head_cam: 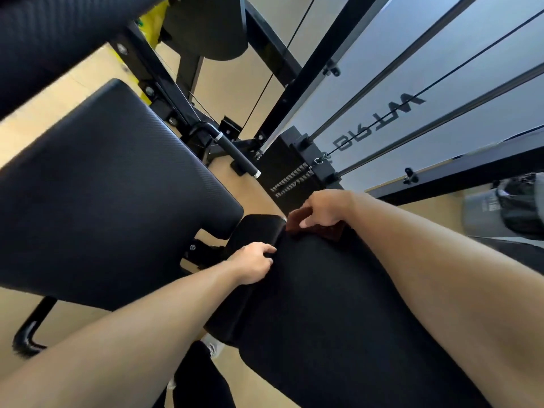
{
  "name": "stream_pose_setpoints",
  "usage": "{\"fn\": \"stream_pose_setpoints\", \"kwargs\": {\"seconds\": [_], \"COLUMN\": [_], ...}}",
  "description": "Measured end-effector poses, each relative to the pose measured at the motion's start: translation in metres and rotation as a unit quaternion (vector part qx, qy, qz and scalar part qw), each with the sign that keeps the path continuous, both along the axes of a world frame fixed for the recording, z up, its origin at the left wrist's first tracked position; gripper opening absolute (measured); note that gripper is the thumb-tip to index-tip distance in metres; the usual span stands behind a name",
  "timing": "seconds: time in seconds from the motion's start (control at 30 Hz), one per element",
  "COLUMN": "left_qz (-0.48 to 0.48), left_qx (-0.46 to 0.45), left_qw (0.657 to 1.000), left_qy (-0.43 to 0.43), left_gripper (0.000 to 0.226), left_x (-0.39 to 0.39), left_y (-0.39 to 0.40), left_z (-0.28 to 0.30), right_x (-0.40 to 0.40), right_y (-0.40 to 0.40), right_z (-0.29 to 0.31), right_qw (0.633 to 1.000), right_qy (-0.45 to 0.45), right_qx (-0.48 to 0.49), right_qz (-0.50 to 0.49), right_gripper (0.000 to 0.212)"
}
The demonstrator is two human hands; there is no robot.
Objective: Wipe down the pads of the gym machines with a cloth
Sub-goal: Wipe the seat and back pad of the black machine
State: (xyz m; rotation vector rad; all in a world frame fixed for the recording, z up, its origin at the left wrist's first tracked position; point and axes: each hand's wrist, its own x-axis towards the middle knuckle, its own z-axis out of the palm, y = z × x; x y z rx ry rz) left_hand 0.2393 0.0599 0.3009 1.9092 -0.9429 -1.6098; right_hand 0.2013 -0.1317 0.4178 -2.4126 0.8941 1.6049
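Observation:
A dark brown cloth lies at the far end of a black roller pad, and my right hand grips it from above with curled fingers. My left hand rests lower on the same roller pad, fingers curled round its near side. To the left lies the large black seat pad with a fine textured cover. A second black pad fills the top left corner. My leg in black trousers covers the lower part of the roller.
A black steel frame runs between the pads, with a handle bar sticking out. The weight stack with guide rods and cables stands just beyond my right hand. A grey bag lies at the right edge on the tan floor.

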Motion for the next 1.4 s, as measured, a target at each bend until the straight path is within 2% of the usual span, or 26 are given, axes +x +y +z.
{"fn": "stream_pose_setpoints", "kwargs": {"seconds": [0.07,0.17,0.27,0.33,0.43,0.53,0.6,0.7,0.87,1.03,1.17,1.27,1.4], "left_qz": [-0.003,0.017,0.067,0.126,0.157,0.154,0.171,0.202,0.242,0.189,0.128,0.091,0.069], "left_qx": [-0.013,-0.033,-0.033,0.003,0.066,0.079,0.067,0.037,-0.055,-0.090,-0.079,-0.083,-0.081], "left_qw": [1.000,0.999,0.995,0.989,0.983,0.984,0.982,0.978,0.969,0.978,0.988,0.989,0.986], "left_qy": [-0.015,0.025,0.063,0.082,0.063,0.050,0.041,0.042,0.010,-0.005,-0.020,-0.081,-0.132], "left_gripper": [0.043,0.043,0.049,0.046,0.037,0.029,0.024,0.020,0.043,0.058,0.068,0.065,0.056], "left_x": [-0.001,-0.004,-0.009,-0.008,-0.002,0.003,0.006,0.004,-0.005,-0.011,-0.015,-0.014,-0.014], "left_y": [0.005,0.025,0.053,0.069,0.091,0.106,0.111,0.110,0.071,0.018,0.005,0.002,0.004], "left_z": [-0.005,-0.022,-0.031,-0.033,-0.034,-0.033,-0.032,-0.034,-0.017,0.001,-0.001,0.000,0.003], "right_x": [-0.007,-0.009,-0.012,-0.019,-0.028,-0.029,-0.026,-0.022,-0.010,-0.017,-0.021,-0.017,-0.016], "right_y": [0.010,0.027,0.051,0.066,0.077,0.072,0.067,0.064,0.060,0.052,0.051,0.052,0.062], "right_z": [-0.019,-0.049,-0.069,-0.070,-0.061,-0.052,-0.048,-0.043,-0.035,-0.038,-0.041,-0.038,-0.037], "right_qw": [0.998,0.990,0.972,0.964,0.971,0.967,0.961,0.969,0.975,0.985,0.986,0.984,0.969], "right_qy": [-0.050,-0.096,-0.131,-0.130,-0.155,-0.151,-0.164,-0.158,-0.097,-0.098,-0.130,-0.124,-0.122], "right_qx": [-0.037,-0.091,-0.139,-0.155,-0.120,-0.129,-0.136,-0.090,-0.057,-0.051,-0.069,-0.063,-0.039], "right_qz": [0.004,0.049,0.134,0.173,0.138,0.159,0.178,0.168,0.193,0.135,0.076,0.109,0.214], "right_gripper": [0.050,0.052,0.047,0.046,0.039,0.057,0.059,0.051,0.047,0.059,0.053,0.046,0.047]}}
